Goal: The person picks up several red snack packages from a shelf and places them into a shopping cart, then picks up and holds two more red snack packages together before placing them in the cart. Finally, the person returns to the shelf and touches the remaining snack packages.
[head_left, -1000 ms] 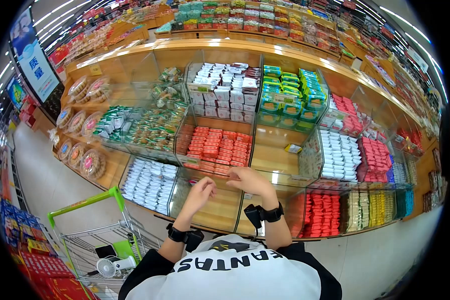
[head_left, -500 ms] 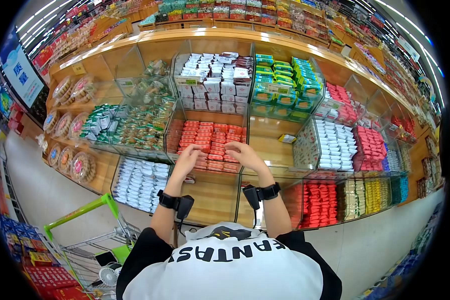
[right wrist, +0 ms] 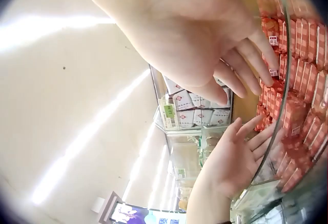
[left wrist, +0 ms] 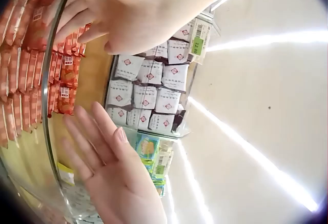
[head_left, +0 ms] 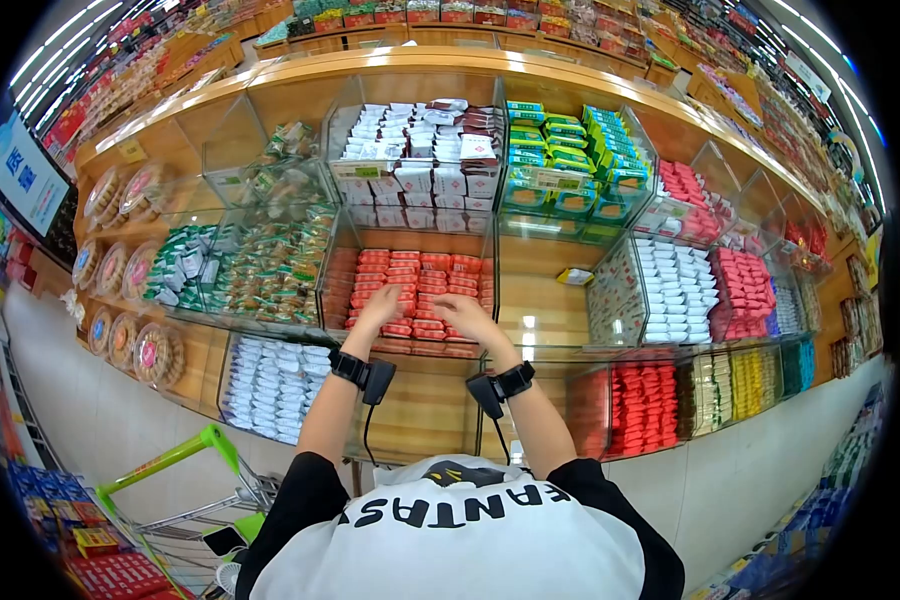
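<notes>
In the head view both hands reach over a glass-walled bin of red wrapped packets [head_left: 402,268], palms facing each other with a gap between. The left hand [head_left: 378,310] is above the packets on the left, its fingers extended and nothing in its grasp. Across from it the right hand [head_left: 465,318] is bare too, fingers loosely spread; the left wrist view shows its palm [left wrist: 115,178]. From the right wrist, the fingers [right wrist: 246,65] appear near the bin's glass edge [right wrist: 287,70], with the packets [right wrist: 302,80] beyond.
Behind stand bins of white packets [head_left: 420,150] and green-yellow packets [head_left: 565,150]. White packets [head_left: 275,385] fill a bin at front left, red ones [head_left: 642,405] at front right. Glass dividers [head_left: 497,260] separate the bins. A green-handled shopping cart [head_left: 165,465] stands left of the person.
Both hands have moved forward from the front bin's edge to over the red packets. The left hand's curled fingers have straightened. The head view has shifted slightly.
</notes>
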`<state>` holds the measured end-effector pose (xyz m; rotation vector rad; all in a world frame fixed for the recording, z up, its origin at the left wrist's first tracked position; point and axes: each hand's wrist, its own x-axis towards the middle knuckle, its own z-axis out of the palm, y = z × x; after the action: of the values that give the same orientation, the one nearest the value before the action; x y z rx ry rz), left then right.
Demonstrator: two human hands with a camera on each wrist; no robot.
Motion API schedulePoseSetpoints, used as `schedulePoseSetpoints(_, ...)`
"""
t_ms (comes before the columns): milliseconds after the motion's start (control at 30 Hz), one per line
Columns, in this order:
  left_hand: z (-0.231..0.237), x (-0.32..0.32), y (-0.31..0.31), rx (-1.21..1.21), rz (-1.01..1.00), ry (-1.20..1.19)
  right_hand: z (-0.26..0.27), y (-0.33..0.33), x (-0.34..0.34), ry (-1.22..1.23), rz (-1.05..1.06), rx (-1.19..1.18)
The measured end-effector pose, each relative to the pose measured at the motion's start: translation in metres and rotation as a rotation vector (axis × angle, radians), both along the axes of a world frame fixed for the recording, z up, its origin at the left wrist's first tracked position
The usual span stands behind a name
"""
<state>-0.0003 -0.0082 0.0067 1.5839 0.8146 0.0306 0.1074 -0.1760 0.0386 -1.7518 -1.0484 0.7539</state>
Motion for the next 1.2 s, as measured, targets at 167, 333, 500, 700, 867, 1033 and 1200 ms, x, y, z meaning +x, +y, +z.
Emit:
schedulePoseSetpoints(167,-0.010,0.013,0.003,-0.056,-0.120,0.170,-0.017,0.015,-0.002,0.002,-0.026,-0.028)
schedulePoseSetpoints(333,-0.011,0.015,0.001,-0.125,-0.097,0.309,-0.043,0.028,-0.003,0.110,-0.095,-0.015)
schedulePoseSetpoints(500,-0.021,0.015,0.003,0.029,-0.132,0.312,-0.045,0.030,-0.007,0.531,-0.167,-0.059)
schedulePoseSetpoints(700,-0.017,0.016,0.000,0.026,-0.169,0.322,-0.039,0.024,-0.004,0.779,-0.197,-0.083)
schedulePoseSetpoints(867,-0.003,0.013,-0.002,-0.059,-0.163,0.380,-0.043,0.025,-0.003,0.752,-0.191,-0.106)
schedulePoseSetpoints(1033,0.006,0.008,-0.006,-0.097,-0.149,0.343,-0.043,0.024,-0.003,0.752,-0.179,-0.095)
schedulePoseSetpoints(1200,-0.015,0.015,0.004,-0.099,-0.148,0.392,-0.048,0.025,-0.001,0.736,-0.193,-0.090)
